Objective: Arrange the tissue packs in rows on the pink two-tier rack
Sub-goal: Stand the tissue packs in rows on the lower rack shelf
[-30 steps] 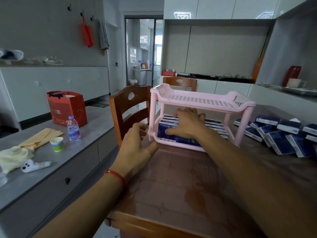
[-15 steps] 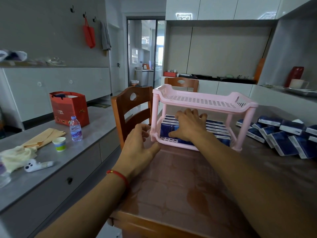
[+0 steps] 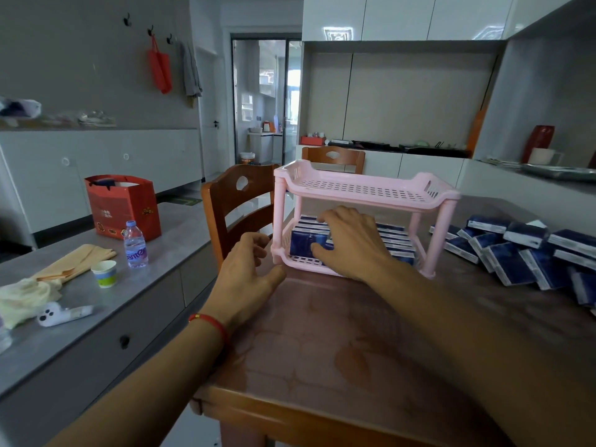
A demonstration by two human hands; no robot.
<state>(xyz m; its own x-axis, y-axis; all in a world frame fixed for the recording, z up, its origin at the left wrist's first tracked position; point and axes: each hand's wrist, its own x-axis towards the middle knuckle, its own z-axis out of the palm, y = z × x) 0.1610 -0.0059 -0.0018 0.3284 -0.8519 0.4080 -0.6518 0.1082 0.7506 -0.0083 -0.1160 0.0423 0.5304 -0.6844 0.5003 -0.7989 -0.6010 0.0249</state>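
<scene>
The lower tier of the pink two-tier rack [image 3: 361,191] is being filled: the right hand [image 3: 350,241] reaches in under the top shelf, fingers spread over the blue tissue packs [image 3: 304,243] lined up there, apparently pressing them into line; whether the thumb pinches one I cannot tell. The left hand [image 3: 250,275] rests beside the rack's front-left post, loosely curled, holding nothing. Next comes fetching from the loose pile of packs [image 3: 522,250] (well to the right on the table [image 3: 338,350]); the top shelf looks bare.

Pink slotted rack [image 3: 361,191], dark blue white-edged tissue packs [image 3: 516,253], reddish-brown table [image 3: 322,350], red bag [image 3: 124,206].
</scene>
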